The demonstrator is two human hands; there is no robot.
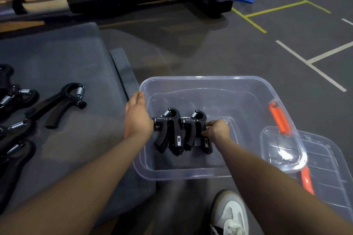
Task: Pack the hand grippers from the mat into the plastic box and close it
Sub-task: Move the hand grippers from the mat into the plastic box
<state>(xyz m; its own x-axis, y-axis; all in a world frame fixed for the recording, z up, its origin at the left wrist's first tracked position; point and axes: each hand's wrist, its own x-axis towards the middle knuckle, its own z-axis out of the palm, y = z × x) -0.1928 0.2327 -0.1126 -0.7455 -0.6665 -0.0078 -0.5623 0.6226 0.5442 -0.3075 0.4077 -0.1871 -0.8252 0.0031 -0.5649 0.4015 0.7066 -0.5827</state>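
Mid-packing: right hand (216, 129) pinches one of two black spring hand grippers (196, 130) inside clear plastic box (191, 80), left hand (136, 116) relaxed at its left wall; more wait on grey mat (57, 53) left, next fetch.

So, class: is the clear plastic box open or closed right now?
Open. The plastic box has no cover on it; its lid lies beside it on the floor, and two hand grippers show uncovered inside.

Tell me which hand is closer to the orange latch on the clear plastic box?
Right. The right hand is inside the clear plastic box, nearer the orange latch on its right wall. The left hand is at the opposite wall.
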